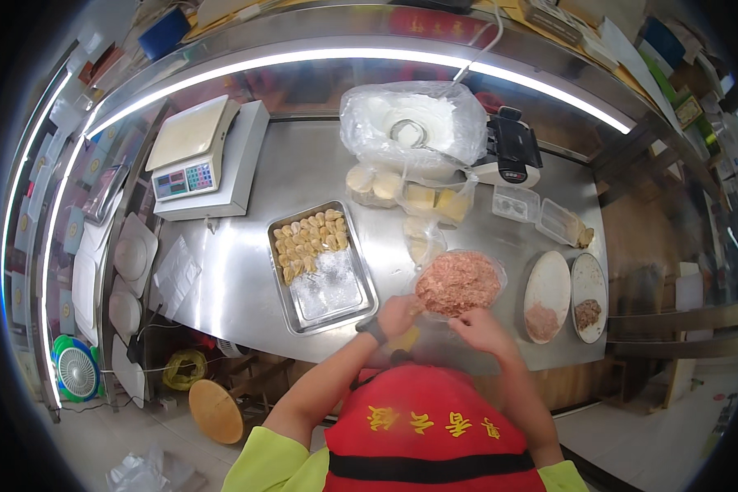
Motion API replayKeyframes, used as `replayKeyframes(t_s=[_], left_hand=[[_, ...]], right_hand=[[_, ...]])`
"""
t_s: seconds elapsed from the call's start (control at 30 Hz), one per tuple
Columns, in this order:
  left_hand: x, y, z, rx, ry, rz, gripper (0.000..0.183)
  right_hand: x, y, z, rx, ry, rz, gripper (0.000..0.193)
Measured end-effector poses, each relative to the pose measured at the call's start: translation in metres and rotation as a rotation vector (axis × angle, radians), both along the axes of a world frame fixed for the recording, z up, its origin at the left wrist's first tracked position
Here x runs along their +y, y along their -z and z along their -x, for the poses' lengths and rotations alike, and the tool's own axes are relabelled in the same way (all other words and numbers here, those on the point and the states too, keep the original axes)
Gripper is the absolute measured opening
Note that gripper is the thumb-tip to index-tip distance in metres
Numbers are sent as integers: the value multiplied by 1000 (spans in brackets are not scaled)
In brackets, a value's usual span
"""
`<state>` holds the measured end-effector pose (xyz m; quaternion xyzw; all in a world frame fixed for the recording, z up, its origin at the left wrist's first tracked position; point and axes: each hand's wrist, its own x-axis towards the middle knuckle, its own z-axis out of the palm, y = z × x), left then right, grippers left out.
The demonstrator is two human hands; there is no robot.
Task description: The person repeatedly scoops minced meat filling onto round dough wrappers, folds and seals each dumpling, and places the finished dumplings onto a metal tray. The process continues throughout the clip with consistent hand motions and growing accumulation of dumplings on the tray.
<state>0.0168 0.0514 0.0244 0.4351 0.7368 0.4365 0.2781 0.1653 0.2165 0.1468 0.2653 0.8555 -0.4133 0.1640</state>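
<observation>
A mound of pink minced meat (459, 281) sits in a clear-rimmed container right in front of me. My left hand (398, 318), wearing a dark wristband, has its fingers closed at the container's near left edge. Whatever they pinch is too small to name. At the near edge of the meat, my right hand (478, 330) also has its fingers drawn together, and its contents are hidden. Pale yellow wrappers (405, 338) lie partly under my left hand. To the left, a metal tray (336, 307) holds rows of folded dumplings (310, 239) in its far part.
Two oval dishes (547, 283) with bits of meat stand at right. Beyond the mince are bagged wrappers (436, 201) and a plastic-lined tub of white flour (422, 115). A scale (190, 152) sits far left, clear plastic boxes (535, 215) far right. A round stool (216, 412) stands below the table.
</observation>
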Motion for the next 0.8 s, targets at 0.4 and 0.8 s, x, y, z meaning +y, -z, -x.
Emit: replayKeyframes(t_s=[0.4, 0.8], left_hand=[[-81, 40, 153, 427, -414, 356, 60], [-96, -4, 93, 508, -28, -56, 18]], right_hand=[[5, 25, -47, -56, 188, 156, 39], [-4, 26, -57, -49, 367, 292, 36]])
